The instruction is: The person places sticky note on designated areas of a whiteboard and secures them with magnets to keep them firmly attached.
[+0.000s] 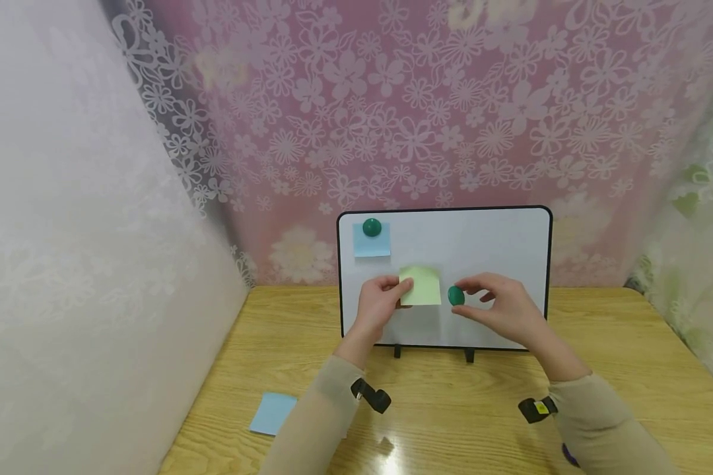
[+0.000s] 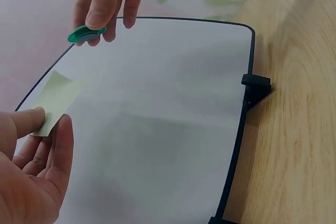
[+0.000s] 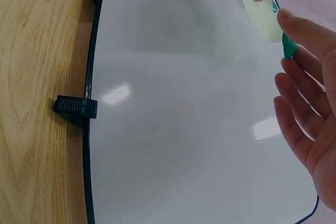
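In the head view my left hand [image 1: 377,305] pinches a pale yellow-green sticky note [image 1: 423,287] by its left edge, in front of the whiteboard [image 1: 493,244]. To its right, my right hand [image 1: 502,307] holds a round green magnet [image 1: 456,295] between thumb and fingertips. A small gap separates magnet and note. The left wrist view shows the note [image 2: 59,95] slightly curved, and the grey back of the magnet [image 2: 86,36]. A blue sticky note [image 1: 371,248] hangs at the board's upper left under another green magnet [image 1: 372,227].
The black-framed board stands on black feet [image 1: 470,355] on a wooden table [image 1: 451,409]. Blue sticky notes [image 1: 272,413] lie at the front left, partly behind my left sleeve. A dark purple item [image 1: 568,455] shows beside my right sleeve. Flowered curtain [image 1: 416,119] hangs behind.
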`<state>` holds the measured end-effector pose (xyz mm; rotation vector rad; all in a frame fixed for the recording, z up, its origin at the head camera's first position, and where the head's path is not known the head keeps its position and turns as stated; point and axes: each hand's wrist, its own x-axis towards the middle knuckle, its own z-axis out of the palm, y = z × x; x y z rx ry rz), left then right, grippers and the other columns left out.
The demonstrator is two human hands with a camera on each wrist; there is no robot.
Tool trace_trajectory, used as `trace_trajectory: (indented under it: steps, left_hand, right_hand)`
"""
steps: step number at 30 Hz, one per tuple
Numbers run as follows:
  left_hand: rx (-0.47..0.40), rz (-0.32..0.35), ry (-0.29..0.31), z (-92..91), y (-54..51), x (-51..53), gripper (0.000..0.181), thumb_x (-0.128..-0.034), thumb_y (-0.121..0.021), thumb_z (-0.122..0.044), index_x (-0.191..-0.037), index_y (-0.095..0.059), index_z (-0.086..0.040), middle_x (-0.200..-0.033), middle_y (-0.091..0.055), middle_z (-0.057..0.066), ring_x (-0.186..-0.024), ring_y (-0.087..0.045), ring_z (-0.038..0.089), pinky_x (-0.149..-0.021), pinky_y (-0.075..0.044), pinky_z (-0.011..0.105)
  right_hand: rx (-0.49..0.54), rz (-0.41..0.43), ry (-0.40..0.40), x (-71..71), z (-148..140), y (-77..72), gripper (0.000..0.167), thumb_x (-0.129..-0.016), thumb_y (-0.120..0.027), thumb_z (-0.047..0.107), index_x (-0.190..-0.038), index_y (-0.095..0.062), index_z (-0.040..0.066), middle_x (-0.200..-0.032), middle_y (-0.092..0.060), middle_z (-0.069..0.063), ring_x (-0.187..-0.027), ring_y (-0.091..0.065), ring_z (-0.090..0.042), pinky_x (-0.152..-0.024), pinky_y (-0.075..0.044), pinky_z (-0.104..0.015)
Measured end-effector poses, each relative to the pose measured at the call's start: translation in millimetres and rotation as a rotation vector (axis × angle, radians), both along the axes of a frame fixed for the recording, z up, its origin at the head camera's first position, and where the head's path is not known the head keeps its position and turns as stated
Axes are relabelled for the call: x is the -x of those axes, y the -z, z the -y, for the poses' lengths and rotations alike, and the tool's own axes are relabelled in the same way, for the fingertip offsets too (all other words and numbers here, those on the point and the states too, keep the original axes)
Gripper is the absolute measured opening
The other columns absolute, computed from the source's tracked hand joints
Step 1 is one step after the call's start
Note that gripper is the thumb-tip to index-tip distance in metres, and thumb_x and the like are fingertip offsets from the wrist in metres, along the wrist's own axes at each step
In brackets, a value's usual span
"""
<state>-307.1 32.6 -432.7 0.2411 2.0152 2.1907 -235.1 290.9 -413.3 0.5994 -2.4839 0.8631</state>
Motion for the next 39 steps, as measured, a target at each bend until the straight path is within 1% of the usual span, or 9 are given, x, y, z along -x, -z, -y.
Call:
trace_trajectory:
  steps: [3, 7, 10, 14, 21, 26, 30, 34, 39]
  left_hand:
    - [0.000, -0.003, -0.010, -1.3, -2.1, 2.1, 0.028, -0.0999, -0.080, -0.025, -0.112, -0.078, 0.000, -0.101, -0.078, 0.010, -0.083, -0.075, 0.020, -0.077, -0.064, 0.035]
    - [0.009, -0.010, -0.020, -2.6, -5.5, 5.0, 0.028, -0.1005, -0.080, -0.025, -0.113, -0.078, 0.000, -0.102, -0.078, 0.009, -0.083, -0.075, 0.019, -0.077, -0.064, 0.035]
    - [0.009, -0.014, -0.022, -3.3, -8.8, 6.9, 0.028, -0.1004, -0.080, -0.026, -0.114, -0.078, -0.001, -0.103, -0.077, 0.009, -0.084, -0.075, 0.020, -0.077, -0.064, 0.034]
    - [0.010, -0.014, -0.024, -4.7, -12.9, 8.8, 0.029, -0.1001, -0.080, -0.025, -0.114, -0.077, 0.000, -0.102, -0.077, 0.009, -0.084, -0.075, 0.020, -0.078, -0.064, 0.034]
    - [0.017, -0.007, -0.026, -12.8, -19.3, 11.5, 0.030, -0.1007, -0.080, -0.025, -0.116, -0.077, 0.000, -0.102, -0.077, 0.008, -0.084, -0.076, 0.020, -0.077, -0.065, 0.035]
    - [0.031, -0.009, -0.024, -19.3, -23.7, 9.8, 0.029, -0.1017, -0.078, -0.023, -0.115, -0.076, 0.003, -0.103, -0.077, 0.009, -0.082, -0.074, 0.020, -0.076, -0.065, 0.035]
    - [0.038, -0.001, -0.035, -23.7, -26.1, 9.3, 0.029, -0.1018, -0.078, -0.023, -0.116, -0.077, 0.002, -0.103, -0.076, 0.008, -0.083, -0.074, 0.019, -0.076, -0.065, 0.034]
    - [0.048, -0.007, -0.037, -27.8, -27.3, 12.0, 0.030, -0.1016, -0.078, -0.024, -0.116, -0.077, 0.002, -0.103, -0.076, 0.007, -0.082, -0.074, 0.018, -0.075, -0.065, 0.034]
    - [0.054, -0.019, -0.037, -34.4, -27.4, 14.7, 0.028, -0.1014, -0.079, -0.023, -0.116, -0.077, 0.002, -0.102, -0.075, 0.006, -0.080, -0.073, 0.018, -0.074, -0.064, 0.033]
  right_hand:
    - [0.010, 0.005, 0.008, 1.5, 1, -5.4, 0.039, -0.088, -0.093, 0.022, -0.122, -0.078, 0.013, -0.114, -0.077, 0.000, -0.100, -0.070, -0.022, -0.076, -0.062, -0.040]
    - [0.026, -0.002, 0.018, 4.5, 0, -14.7, 0.039, -0.088, -0.093, 0.022, -0.123, -0.077, 0.012, -0.114, -0.077, -0.002, -0.100, -0.071, -0.024, -0.076, -0.062, -0.038]
    - [0.025, -0.010, 0.027, 7.0, 0, -21.3, 0.039, -0.088, -0.093, 0.022, -0.123, -0.077, 0.012, -0.114, -0.077, -0.001, -0.101, -0.071, -0.024, -0.076, -0.061, -0.036]
    - [0.022, -0.018, 0.036, 10.2, 0, -26.9, 0.038, -0.089, -0.092, 0.023, -0.123, -0.077, 0.012, -0.114, -0.077, -0.001, -0.101, -0.071, -0.023, -0.076, -0.062, -0.038]
    - [0.032, -0.064, 0.069, 14.6, 1, -28.3, 0.039, -0.088, -0.092, 0.021, -0.122, -0.077, 0.010, -0.114, -0.077, -0.003, -0.100, -0.070, -0.022, -0.074, -0.060, -0.030]
    - [0.043, -0.087, 0.088, 17.6, 4, -26.5, 0.042, -0.087, -0.093, 0.020, -0.123, -0.077, 0.008, -0.115, -0.077, -0.005, -0.100, -0.070, -0.023, -0.074, -0.059, -0.029]
    - [0.042, -0.104, 0.102, 19.3, 7, -27.2, 0.045, -0.086, -0.094, 0.020, -0.124, -0.076, 0.008, -0.116, -0.076, -0.005, -0.100, -0.071, -0.023, -0.075, -0.061, -0.035]
    - [0.038, -0.117, 0.121, 22.0, 9, -29.5, 0.045, -0.085, -0.095, 0.020, -0.124, -0.076, 0.008, -0.116, -0.076, -0.006, -0.100, -0.071, -0.022, -0.074, -0.063, -0.042]
    - [0.037, -0.148, 0.128, 24.5, 12, -30.2, 0.045, -0.085, -0.095, 0.020, -0.123, -0.077, 0.006, -0.115, -0.076, -0.008, -0.098, -0.071, -0.023, -0.072, -0.063, -0.045]
